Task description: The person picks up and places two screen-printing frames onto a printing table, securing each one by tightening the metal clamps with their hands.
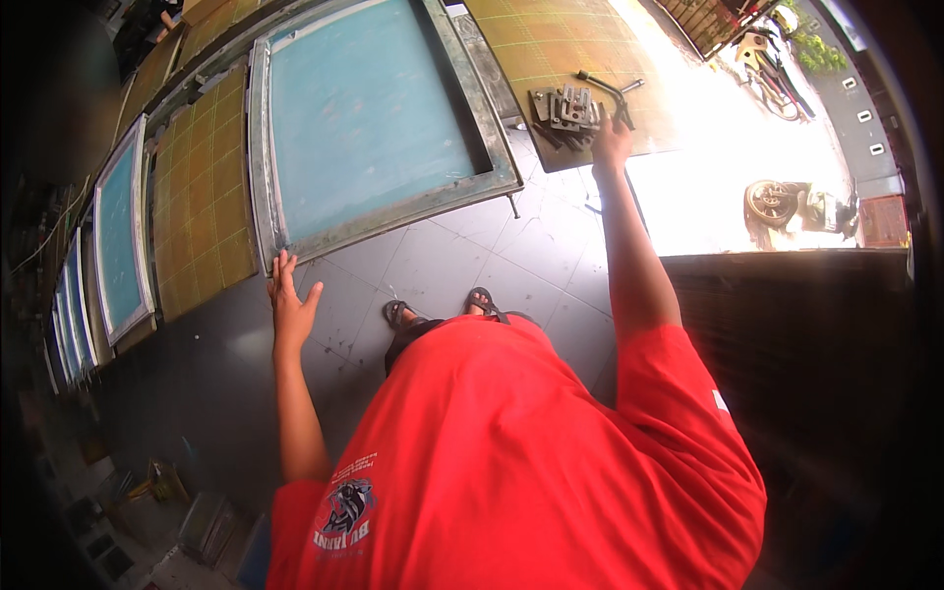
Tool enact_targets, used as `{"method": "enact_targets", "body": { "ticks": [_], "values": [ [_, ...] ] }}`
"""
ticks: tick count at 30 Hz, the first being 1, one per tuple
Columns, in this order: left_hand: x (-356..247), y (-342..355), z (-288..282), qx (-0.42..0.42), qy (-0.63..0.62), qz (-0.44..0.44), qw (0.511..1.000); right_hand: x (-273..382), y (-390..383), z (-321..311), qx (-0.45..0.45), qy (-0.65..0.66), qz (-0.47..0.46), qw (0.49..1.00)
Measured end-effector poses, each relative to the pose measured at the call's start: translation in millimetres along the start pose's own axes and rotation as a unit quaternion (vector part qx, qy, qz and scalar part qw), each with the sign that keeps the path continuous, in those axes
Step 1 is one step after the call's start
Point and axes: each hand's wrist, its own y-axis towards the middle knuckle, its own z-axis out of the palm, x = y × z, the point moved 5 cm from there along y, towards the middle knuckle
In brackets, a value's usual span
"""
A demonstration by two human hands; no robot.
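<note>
frame, grey, rectangular, blue-panelled (393, 216): left hand (292, 305) lay fingers-apart at its near corner, perhaps for balance; right of it, right hand (612, 147) met dark metal t-shaped wrench (619, 94), grip untellable.

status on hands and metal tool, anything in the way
Left hand open by framed screen. Right hand at metal tool, grip unclear. Metal pieces crowd alongside.

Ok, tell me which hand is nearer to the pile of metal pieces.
Right. The right hand is close beside the right side of the pile of metal pieces. The left hand is well away to its left, by the near left corner of the framed screen.
</note>
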Motion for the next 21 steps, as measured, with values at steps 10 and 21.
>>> {"method": "enact_targets", "body": {
  "ticks": [10,21],
  "values": [
    [-19.2,3.1,5.5,0.031,0.146,-0.052,0.987,-5.4,-129.9,-24.9,0.413,-0.287,-0.147,0.852],
    [-44.2,15.4,14.6,-0.038,0.168,-0.031,0.985,66.5,-118.1,10.6,0.466,-0.441,-0.362,0.677]
  ]
}}
